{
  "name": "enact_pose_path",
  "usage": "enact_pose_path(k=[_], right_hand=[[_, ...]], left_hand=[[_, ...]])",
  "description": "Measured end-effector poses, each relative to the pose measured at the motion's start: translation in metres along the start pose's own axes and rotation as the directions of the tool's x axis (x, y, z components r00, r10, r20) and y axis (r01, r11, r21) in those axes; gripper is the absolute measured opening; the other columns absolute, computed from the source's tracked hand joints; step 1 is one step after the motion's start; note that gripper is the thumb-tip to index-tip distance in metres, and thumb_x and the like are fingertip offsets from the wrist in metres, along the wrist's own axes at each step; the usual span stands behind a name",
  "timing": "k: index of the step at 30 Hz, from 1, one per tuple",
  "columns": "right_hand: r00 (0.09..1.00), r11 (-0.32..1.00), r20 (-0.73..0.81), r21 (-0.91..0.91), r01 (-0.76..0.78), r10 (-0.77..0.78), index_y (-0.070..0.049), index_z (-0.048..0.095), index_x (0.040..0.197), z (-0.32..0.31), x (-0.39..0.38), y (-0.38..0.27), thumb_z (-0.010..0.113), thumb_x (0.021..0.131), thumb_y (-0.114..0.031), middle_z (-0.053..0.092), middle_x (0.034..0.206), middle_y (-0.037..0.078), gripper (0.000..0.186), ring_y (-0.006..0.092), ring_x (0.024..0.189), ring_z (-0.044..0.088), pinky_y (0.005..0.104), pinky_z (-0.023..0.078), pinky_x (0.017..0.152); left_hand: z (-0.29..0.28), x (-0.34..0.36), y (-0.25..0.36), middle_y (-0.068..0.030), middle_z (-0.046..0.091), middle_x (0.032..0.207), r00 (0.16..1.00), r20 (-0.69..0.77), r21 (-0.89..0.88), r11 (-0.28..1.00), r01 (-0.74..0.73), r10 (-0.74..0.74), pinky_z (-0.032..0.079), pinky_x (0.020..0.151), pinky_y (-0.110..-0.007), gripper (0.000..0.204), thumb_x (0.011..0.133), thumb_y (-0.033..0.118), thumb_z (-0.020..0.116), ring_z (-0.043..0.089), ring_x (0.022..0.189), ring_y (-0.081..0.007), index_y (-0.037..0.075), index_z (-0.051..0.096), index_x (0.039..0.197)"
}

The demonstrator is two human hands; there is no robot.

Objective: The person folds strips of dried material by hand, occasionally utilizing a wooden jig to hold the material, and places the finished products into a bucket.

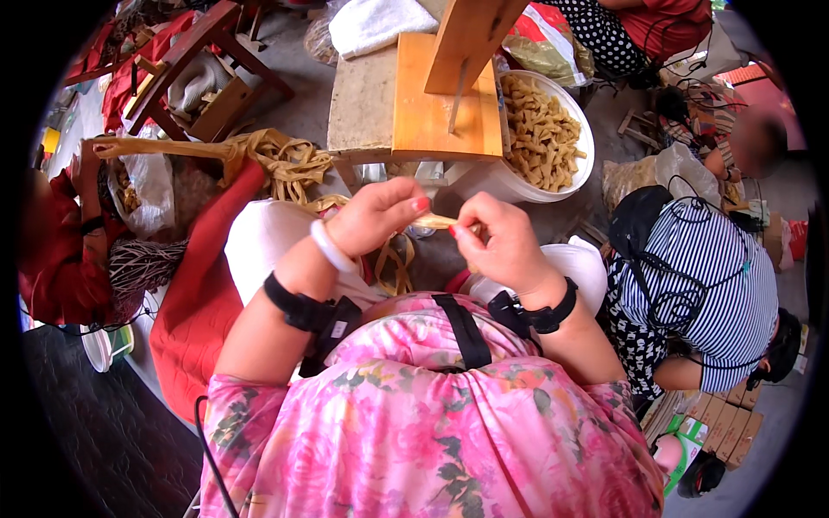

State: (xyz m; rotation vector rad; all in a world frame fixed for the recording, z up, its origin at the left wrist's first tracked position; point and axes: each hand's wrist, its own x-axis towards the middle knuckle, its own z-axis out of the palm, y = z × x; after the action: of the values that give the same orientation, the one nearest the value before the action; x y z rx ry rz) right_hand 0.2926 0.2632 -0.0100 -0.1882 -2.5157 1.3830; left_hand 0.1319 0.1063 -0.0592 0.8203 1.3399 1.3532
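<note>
A pale tan strip stretches between my two hands in front of my lap. My left hand pinches one end of it between thumb and fingers. With thumb and curled fingers, my right hand grips the other end, where the strip looks folded or looped; the fingers partly hide this. More loose tan strips hang below my left hand. A tangled bundle of long tan strips lies beyond my left wrist. Past my right hand, a white tub holds many short knotted tan pieces.
A wooden bench bears an orange-brown wooden stand and a white towel. Red cloth drapes at my left. Other people sit on both sides, one in a striped shirt. A plastic bag stands far left.
</note>
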Motion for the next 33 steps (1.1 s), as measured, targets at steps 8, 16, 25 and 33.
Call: enact_pose_path(k=[8, 16, 25, 33], right_hand=[[0.984, 0.987, -0.167, -0.160, 0.026, -0.053, -0.004, 0.059, 0.088, -0.030, 0.045, 0.010, 0.064, 0.078, 0.000, 0.061, 0.077, 0.011, 0.011, 0.0243, 0.063, 0.058, 0.0322, 0.046, 0.057], [0.965, 0.966, -0.221, -0.242, 0.087, -0.143, -0.003, 0.058, 0.087, -0.037, 0.103, 0.042, 0.061, 0.080, -0.006, 0.061, 0.082, 0.011, 0.009, 0.0293, 0.075, 0.061, 0.0373, 0.049, 0.064], [0.855, 0.669, -0.191, -0.710, 0.219, -0.483, -0.006, 0.060, 0.106, -0.060, 0.053, 0.048, 0.062, 0.079, -0.008, 0.061, 0.105, 0.011, 0.027, 0.0310, 0.099, 0.058, 0.0422, 0.046, 0.087], [0.876, 0.737, 0.101, -0.501, 0.455, -0.472, -0.007, 0.059, 0.094, 0.008, 0.005, 0.002, 0.060, 0.080, -0.012, 0.056, 0.083, 0.007, 0.015, 0.0262, 0.082, 0.056, 0.0387, 0.046, 0.073]], left_hand=[[-0.027, 0.031, 0.048, 0.0051, 0.058, 0.078, 0.992, -0.125, 0.112, 0.994, 0.018, -0.003, 0.040, 0.064, -0.020, 0.019, 0.095, 0.023, 0.060, 0.047, 0.070, -0.0032, 0.005, 0.063, 0.088], [-0.035, 0.088, 0.056, -0.0034, 0.060, 0.067, 0.880, -0.466, 0.306, 0.950, 0.065, 0.091, 0.044, 0.060, -0.028, 0.026, 0.090, 0.025, 0.064, 0.052, 0.064, -0.0109, 0.000, 0.066, 0.086], [-0.027, 0.031, 0.030, -0.0010, 0.062, 0.076, 0.967, -0.254, 0.212, 0.976, 0.037, 0.019, 0.044, 0.064, -0.025, 0.025, 0.095, 0.027, 0.060, 0.052, 0.070, -0.0080, 0.002, 0.064, 0.092], [0.004, -0.018, 0.015, 0.0027, 0.051, 0.074, 0.987, 0.129, -0.083, 0.990, 0.112, -0.100, 0.040, 0.067, -0.022, 0.015, 0.096, 0.015, 0.051, 0.047, 0.072, -0.0079, 0.004, 0.060, 0.095]])
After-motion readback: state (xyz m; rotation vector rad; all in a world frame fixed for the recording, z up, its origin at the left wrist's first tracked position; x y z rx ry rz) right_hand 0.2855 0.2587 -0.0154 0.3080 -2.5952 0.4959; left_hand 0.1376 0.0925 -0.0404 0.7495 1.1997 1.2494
